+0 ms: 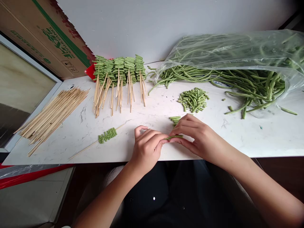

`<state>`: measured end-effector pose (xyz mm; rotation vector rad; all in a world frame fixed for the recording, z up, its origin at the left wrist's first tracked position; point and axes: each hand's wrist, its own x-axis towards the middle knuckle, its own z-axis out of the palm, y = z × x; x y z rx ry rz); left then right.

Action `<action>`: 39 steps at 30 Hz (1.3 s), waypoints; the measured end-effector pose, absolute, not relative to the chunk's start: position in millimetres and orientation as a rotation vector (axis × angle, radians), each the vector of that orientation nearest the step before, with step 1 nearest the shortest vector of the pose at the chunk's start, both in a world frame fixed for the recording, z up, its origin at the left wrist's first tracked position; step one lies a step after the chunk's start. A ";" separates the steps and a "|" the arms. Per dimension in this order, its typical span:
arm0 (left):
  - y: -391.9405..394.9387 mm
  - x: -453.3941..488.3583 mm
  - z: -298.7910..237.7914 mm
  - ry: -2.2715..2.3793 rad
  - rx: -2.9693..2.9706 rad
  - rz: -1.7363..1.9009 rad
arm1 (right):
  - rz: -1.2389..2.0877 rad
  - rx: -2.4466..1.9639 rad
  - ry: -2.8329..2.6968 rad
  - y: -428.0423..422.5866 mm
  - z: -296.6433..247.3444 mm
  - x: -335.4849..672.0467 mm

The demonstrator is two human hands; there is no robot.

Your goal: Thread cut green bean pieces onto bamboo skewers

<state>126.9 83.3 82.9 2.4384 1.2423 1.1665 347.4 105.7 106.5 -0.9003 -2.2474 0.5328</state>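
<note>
My left hand (147, 147) and my right hand (196, 136) meet at the front edge of the white marble table (261, 136). Both pinch the same short green bean piece (175, 136), which lies level between their fingertips. A few cut bean pieces (175, 118) lie just behind my right hand. To the left lies a bamboo skewer with several bean pieces threaded on it (107, 135), untouched.
A heap of cut bean pieces (193, 99) sits mid-table. Whole long beans (237, 82) spill from a clear plastic bag (237, 47) at the right. Finished bean skewers (118, 76) are stacked at the back, bare skewers (52, 115) at the left, a cardboard box (40, 34) behind.
</note>
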 end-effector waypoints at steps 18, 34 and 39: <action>81.7 122.6 84.3 1.113 2.357 1.047 | 0.579 -0.807 -2.135 101.1 106.4 339.9; 88.7 117.1 91.4 1.216 2.156 1.359 | -0.041 -1.109 -1.993 125.4 114.4 383.2; 88.9 121.3 84.6 1.236 2.145 1.321 | 0.147 -1.139 -2.164 126.0 100.4 372.6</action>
